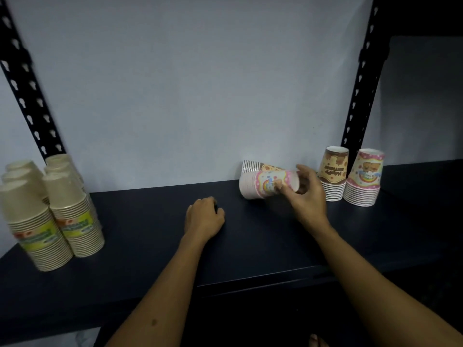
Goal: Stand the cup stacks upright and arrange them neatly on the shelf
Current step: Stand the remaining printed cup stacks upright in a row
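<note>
Two stacks (253, 166) lie left of the upright pair (333, 174); right hand (307, 194) grips the pink one (263, 184) (nearer); left hand (204, 216) is fisted.

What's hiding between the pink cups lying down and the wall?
The head view shows a brown-patterned cup stack lying on its side there, just behind the pink stack that the right hand grips.
</note>
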